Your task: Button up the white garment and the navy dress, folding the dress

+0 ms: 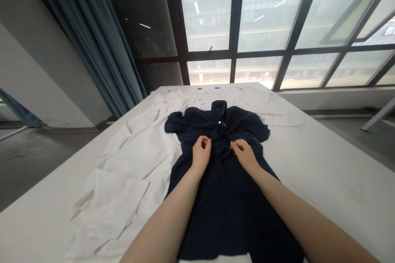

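A dark navy short-sleeved button-front shirt (222, 197) lies flat and face up on a white table (327, 164), its collar at the far end. My left hand (201, 153) rests on the shirt's chest, fingertips pinched together at the front opening. My right hand (243, 154) faces it from the other side, its fingers pinching the cloth beside a small button (230, 146). A pale button (219, 122) shows higher up near the collar. The shirt's lower end runs under my forearms toward me.
A crumpled white cloth (123, 181) spreads over the table to the left of the shirt and under its edge. More white cloth (265, 107) lies beyond the collar. Blue curtains (101, 41) hang at the left, and a large dark-framed window (262, 16) fills the far wall.
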A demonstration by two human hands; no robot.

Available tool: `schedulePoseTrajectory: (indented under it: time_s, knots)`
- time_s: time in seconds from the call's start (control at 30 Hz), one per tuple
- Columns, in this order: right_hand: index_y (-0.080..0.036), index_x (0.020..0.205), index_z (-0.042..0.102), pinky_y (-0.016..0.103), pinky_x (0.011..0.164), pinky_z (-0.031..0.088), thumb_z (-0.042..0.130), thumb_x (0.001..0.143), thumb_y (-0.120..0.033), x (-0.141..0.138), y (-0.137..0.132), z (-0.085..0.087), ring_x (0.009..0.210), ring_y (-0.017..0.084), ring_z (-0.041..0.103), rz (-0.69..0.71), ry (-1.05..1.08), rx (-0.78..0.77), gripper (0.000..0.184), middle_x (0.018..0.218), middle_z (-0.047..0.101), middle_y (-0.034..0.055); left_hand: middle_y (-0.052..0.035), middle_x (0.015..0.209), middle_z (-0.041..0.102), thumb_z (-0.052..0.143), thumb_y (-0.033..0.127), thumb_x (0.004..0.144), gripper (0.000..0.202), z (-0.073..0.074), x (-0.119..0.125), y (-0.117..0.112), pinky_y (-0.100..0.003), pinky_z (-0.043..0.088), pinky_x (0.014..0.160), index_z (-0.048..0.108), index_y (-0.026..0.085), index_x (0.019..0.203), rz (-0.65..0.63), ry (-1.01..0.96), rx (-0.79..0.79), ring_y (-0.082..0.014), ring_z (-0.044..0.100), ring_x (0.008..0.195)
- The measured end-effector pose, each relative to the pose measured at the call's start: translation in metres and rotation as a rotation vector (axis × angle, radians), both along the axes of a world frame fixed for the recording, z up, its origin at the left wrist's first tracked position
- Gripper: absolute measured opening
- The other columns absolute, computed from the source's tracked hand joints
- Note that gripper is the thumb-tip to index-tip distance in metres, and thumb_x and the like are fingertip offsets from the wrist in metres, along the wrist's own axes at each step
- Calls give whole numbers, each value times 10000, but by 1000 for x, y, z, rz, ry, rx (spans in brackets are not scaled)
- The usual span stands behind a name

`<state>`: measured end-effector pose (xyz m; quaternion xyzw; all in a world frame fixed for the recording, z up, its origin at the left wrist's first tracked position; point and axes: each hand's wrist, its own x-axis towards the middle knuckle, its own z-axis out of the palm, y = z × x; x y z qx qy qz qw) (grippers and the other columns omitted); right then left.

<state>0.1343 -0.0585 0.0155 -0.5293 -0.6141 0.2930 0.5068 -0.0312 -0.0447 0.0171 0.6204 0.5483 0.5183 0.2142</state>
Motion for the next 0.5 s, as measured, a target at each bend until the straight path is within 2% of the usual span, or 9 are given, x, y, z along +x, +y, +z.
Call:
schedulePoseTrajectory:
  time_s: [0.07,0.13,0.2,0.33,0.4,0.5]
  knots:
    - [-172,546,549,252,591,402,455,751,-372,-1,-5,7,635,134,505,40,-145,82,301,669,523,25,34,569,475,446,254,731,133,5,-6,-4,-195,344,534,520,168,662,-140,128,-62,-95,445,540]
    - [-178,580,549,237,550,379,470,743,-343,-2,-9,11,575,116,473,97,-252,101,245,621,492,2,22,568,517,451,253,723,157,9,-9,-10,-202,347,525,550,167,637,-340,288,-159,-104,464,531]
    - [-183,635,551,228,518,358,486,727,-332,-3,-11,11,535,107,445,96,-333,81,186,585,468,-17,-4,644,576,452,237,723,158,10,-9,-15,-216,370,558,594,175,693,-446,427,-210,-125,505,581]
    - [-182,667,571,232,528,351,495,711,-375,-3,-13,5,543,115,452,40,-471,-17,212,566,470,-16,-59,856,587,446,163,720,243,7,-4,-22,-250,394,681,612,197,893,-323,609,-161,-168,536,764]
    - [-180,679,594,237,542,357,492,707,-420,-2,-14,3,567,121,473,75,-501,-56,262,602,502,1,-71,872,567,461,176,723,228,6,0,-23,-261,397,699,620,199,885,-278,682,-154,-184,530,805]
    - [-185,667,611,238,546,360,508,672,-492,-4,-16,1,594,128,494,120,-505,-75,324,661,540,20,-78,841,554,465,174,724,181,5,4,-24,-273,403,688,638,193,775,-249,783,-150,-198,526,808]
